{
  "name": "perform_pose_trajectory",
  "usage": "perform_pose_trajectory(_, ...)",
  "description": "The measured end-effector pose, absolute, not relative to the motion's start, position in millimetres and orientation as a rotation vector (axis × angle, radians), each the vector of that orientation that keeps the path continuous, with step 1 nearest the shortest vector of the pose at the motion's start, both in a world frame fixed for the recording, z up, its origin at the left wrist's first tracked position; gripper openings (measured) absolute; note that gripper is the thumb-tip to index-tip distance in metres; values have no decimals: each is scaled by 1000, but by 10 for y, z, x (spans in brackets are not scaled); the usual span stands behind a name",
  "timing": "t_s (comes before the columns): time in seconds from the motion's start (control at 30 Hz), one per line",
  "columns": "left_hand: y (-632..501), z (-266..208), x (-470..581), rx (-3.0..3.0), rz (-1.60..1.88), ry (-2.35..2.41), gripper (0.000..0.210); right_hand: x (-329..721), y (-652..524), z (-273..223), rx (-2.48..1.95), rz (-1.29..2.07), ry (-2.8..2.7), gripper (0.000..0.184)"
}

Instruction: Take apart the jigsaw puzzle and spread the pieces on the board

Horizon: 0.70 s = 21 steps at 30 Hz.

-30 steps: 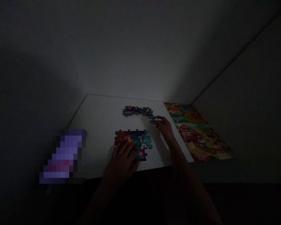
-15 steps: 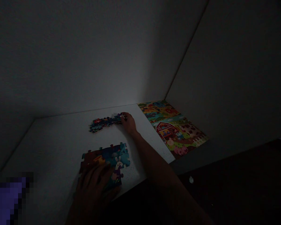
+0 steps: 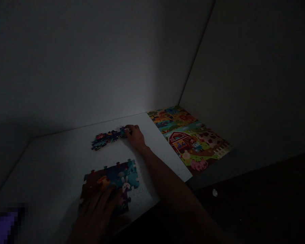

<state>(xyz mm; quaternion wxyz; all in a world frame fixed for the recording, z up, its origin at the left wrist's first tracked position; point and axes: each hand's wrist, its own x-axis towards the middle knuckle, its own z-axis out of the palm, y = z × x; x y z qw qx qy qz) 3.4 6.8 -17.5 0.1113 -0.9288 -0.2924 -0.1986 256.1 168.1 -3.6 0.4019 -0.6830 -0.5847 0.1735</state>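
The scene is very dark. My left hand [image 3: 98, 211] lies flat with fingers spread on the near edge of a joined puzzle section [image 3: 117, 178] that shows a white rabbit on blue. My right hand [image 3: 135, 136] reaches forward and pinches a small puzzle piece [image 3: 126, 130] against the right end of a dark strip of joined pieces [image 3: 107, 137]. Both puzzle parts lie on a white board [image 3: 66, 162].
A finished farm picture with a red barn [image 3: 190, 137] lies to the right of the white board, in the corner of two plain walls. A blurred purple patch [image 3: 3, 225] sits at the lower left. The board's front edge runs close to my arms.
My right hand carried the small piece from right of the strip to the strip's right end. The view swung right and down, and my left hand stayed on the rabbit section.
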Motion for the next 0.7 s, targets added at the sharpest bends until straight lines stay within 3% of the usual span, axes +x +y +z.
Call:
perform_pose_trajectory(0.3, 1, -201, 90, -2671, -532, -915, 51, 2542, 1668, -41, -1765, 420, -1616, 54)
perform_pose_trajectory(0.7, 57, -83, 156, -2628, -661, -787, 41, 2538, 1665, -81, -1697, 379, -1603, 45)
